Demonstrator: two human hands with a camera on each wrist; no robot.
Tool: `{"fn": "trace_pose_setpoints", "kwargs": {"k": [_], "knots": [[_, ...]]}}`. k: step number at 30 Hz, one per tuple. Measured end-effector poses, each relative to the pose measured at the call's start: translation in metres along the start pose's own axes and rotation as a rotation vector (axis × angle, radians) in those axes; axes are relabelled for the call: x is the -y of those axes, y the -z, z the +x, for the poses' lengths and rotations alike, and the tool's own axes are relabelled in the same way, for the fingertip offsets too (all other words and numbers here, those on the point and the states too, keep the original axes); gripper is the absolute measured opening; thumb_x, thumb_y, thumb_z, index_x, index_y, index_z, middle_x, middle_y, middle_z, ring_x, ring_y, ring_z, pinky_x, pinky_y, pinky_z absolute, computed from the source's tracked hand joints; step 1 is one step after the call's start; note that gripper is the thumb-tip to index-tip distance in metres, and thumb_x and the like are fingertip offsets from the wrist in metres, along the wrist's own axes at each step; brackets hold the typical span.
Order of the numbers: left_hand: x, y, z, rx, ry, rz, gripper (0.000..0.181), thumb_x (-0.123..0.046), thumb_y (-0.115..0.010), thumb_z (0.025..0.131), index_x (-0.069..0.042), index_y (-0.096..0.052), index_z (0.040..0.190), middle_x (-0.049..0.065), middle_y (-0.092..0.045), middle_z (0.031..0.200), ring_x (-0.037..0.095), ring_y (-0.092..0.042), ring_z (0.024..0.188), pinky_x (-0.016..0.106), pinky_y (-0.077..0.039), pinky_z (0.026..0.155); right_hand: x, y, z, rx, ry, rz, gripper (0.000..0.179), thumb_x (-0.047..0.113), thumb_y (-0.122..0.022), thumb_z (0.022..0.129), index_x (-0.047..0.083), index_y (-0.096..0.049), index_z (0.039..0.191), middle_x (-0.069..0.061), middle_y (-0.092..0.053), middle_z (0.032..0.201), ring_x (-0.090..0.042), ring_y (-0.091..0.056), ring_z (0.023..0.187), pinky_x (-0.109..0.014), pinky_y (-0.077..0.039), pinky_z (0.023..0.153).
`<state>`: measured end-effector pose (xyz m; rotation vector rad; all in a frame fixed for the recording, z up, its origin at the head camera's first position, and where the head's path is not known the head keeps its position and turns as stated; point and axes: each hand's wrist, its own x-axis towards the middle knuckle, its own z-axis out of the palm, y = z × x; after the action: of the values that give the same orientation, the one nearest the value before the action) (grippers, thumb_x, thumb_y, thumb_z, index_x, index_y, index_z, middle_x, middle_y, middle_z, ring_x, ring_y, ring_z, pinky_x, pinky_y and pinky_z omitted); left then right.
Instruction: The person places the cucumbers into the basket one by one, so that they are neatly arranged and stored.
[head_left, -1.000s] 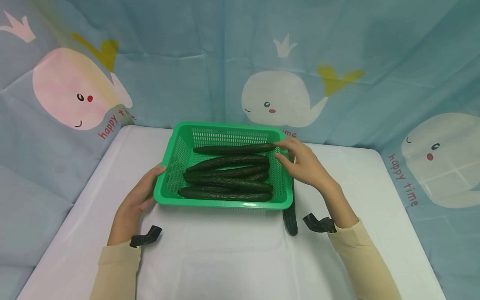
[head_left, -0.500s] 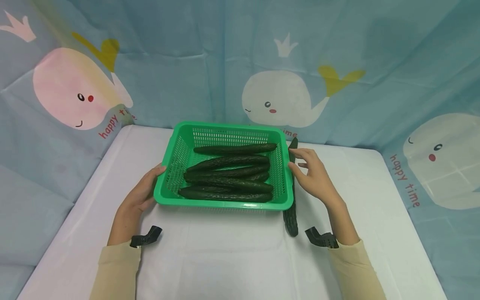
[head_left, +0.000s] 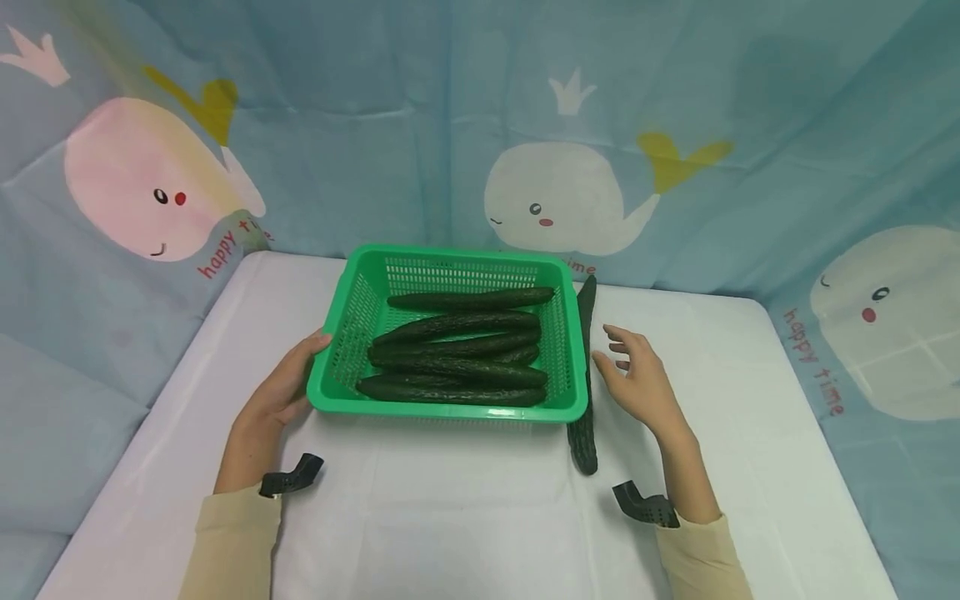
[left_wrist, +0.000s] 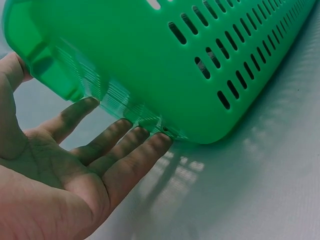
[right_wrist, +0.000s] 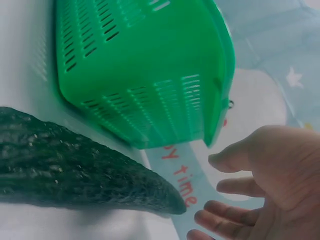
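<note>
A green plastic basket point(head_left: 450, 407) with slotted walls holds several dark green cucumbers point(head_left: 457, 367) lying crosswise. My left hand point(head_left: 288, 379) grips its left end, the thumb over the rim. In the left wrist view the fingertips point(left_wrist: 161, 141) touch the outer wall. One more cucumber point(head_left: 583, 442) lies lengthwise on the table along the basket's right side, its middle partly covered by the rim. Just right of that cucumber is my right hand point(head_left: 639, 379), holding nothing. The right wrist view shows this hand point(right_wrist: 270, 185) with fingers apart, clear of the basket and the cucumber.
A white cloth covers the table point(head_left: 465, 517). Behind and at the sides hangs a blue curtain point(head_left: 337, 150) printed with whales, meeting the table's back edge. A dark wrist mount point(head_left: 292, 475) sits on the left wrist, another mount point(head_left: 645, 506) on the right.
My right hand has moved from the back cucumber's end over the basket's right rim, rightward and nearer to me, uncovering the loose cucumber's far end. The left hand and basket have stayed put.
</note>
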<state>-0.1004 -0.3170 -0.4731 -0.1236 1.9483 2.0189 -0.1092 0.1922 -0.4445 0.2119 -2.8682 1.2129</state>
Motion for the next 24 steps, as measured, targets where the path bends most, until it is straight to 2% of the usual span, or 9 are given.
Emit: {"fn": "trace_pose_setpoints", "kwargs": {"k": [7, 14, 17, 19, 21, 24], "knots": [[-0.001, 0.000, 0.000, 0.010, 0.001, 0.018, 0.077, -0.051, -0.042, 0.112, -0.011, -0.013, 0.171, -0.013, -0.061, 0.132, 0.001, -0.070, 0.113, 0.022, -0.063, 0.094, -0.003, -0.002, -0.004, 0.013, -0.027, -0.004, 0.054, 0.019, -0.059, 0.108, -0.002, -0.045, 0.156, -0.029, -0.050, 0.153, -0.049, -0.058, 0.136, -0.061, -0.056, 0.109], [0.001, -0.002, 0.000, 0.005, -0.006, 0.019, 0.077, -0.050, -0.040, 0.112, -0.008, -0.014, 0.171, -0.017, -0.065, 0.128, 0.001, -0.072, 0.111, 0.022, -0.063, 0.094, -0.011, -0.005, -0.005, 0.037, -0.065, -0.015, 0.060, 0.020, -0.058, 0.109, -0.004, -0.037, 0.160, -0.031, -0.052, 0.151, -0.050, -0.059, 0.135, -0.061, -0.056, 0.108], [0.000, -0.003, 0.000, 0.006, -0.006, 0.028, 0.076, -0.051, -0.039, 0.112, -0.009, -0.013, 0.171, -0.005, -0.060, 0.140, 0.001, -0.071, 0.113, 0.022, -0.063, 0.095, -0.012, -0.005, -0.006, 0.054, -0.071, -0.027, 0.060, 0.022, -0.058, 0.109, -0.005, -0.038, 0.159, -0.031, -0.052, 0.151, -0.050, -0.060, 0.134, -0.061, -0.057, 0.107], [0.000, -0.003, -0.001, 0.006, -0.005, 0.038, 0.077, -0.051, -0.039, 0.112, -0.011, -0.012, 0.171, 0.007, -0.052, 0.151, 0.000, -0.069, 0.115, 0.021, -0.062, 0.095, -0.011, -0.005, -0.007, 0.069, -0.075, -0.035, 0.061, 0.025, -0.058, 0.110, -0.005, -0.038, 0.159, -0.032, -0.051, 0.152, -0.050, -0.060, 0.134, -0.061, -0.058, 0.106], [-0.001, -0.003, -0.001, 0.004, -0.005, 0.038, 0.077, -0.051, -0.039, 0.112, -0.012, -0.011, 0.171, 0.014, -0.045, 0.157, -0.001, -0.069, 0.116, 0.021, -0.062, 0.096, -0.010, -0.005, -0.007, 0.088, -0.080, -0.038, 0.063, 0.028, -0.058, 0.110, -0.005, -0.037, 0.159, -0.033, -0.051, 0.151, -0.051, -0.060, 0.133, -0.061, -0.057, 0.106], [-0.002, -0.003, -0.001, 0.000, -0.008, 0.038, 0.077, -0.051, -0.040, 0.112, -0.011, -0.012, 0.171, 0.010, -0.050, 0.154, -0.001, -0.069, 0.116, 0.021, -0.062, 0.096, -0.008, -0.005, -0.007, 0.110, -0.089, -0.048, 0.065, 0.032, -0.056, 0.111, -0.005, -0.036, 0.160, -0.033, -0.050, 0.151, -0.052, -0.061, 0.132, -0.062, -0.057, 0.106]]}}
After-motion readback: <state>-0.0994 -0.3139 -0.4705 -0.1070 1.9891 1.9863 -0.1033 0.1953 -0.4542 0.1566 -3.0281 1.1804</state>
